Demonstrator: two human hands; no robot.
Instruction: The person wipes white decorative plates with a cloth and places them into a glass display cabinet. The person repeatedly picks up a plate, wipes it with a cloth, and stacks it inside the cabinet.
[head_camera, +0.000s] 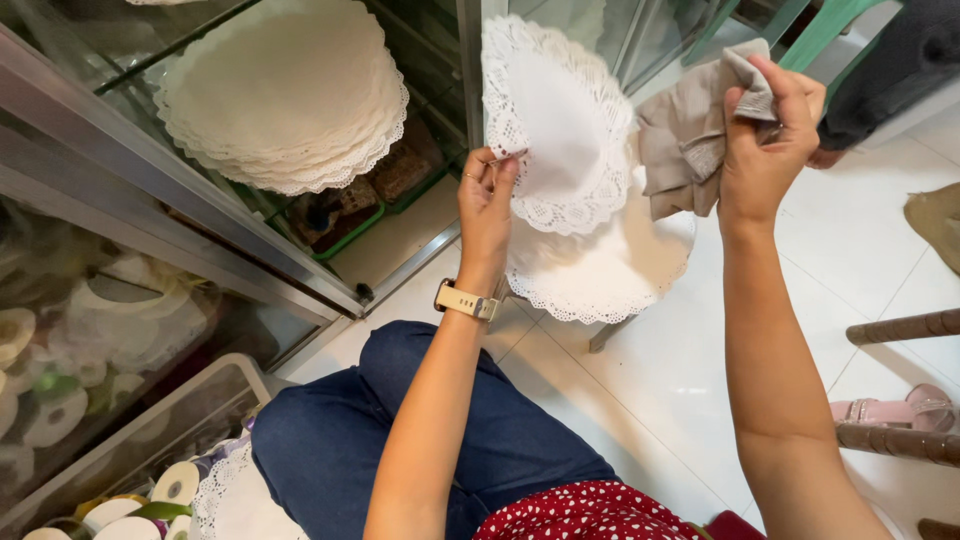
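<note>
My left hand (487, 195) pinches the lacy edge of a round white paper doily (555, 120) and holds it upright in front of me. A cream watch sits on that wrist. My right hand (768, 140) is raised at the same height and grips a crumpled beige cloth (685, 140), which hangs just right of the doily. Under both lies a stack of white doilies (600, 270) on a small stool. A bigger stack of round white doilies (280, 95) rests on the glass top of a display cabinet at upper left.
The glass cabinet (180, 200) with metal frame fills the left side, with trays of goods inside. Rolls of ribbon and tape (60, 410) lie in a clear bin at lower left. White tiled floor (690, 370), wooden chair legs (900, 328) and a pink sandal (890, 410) are on the right.
</note>
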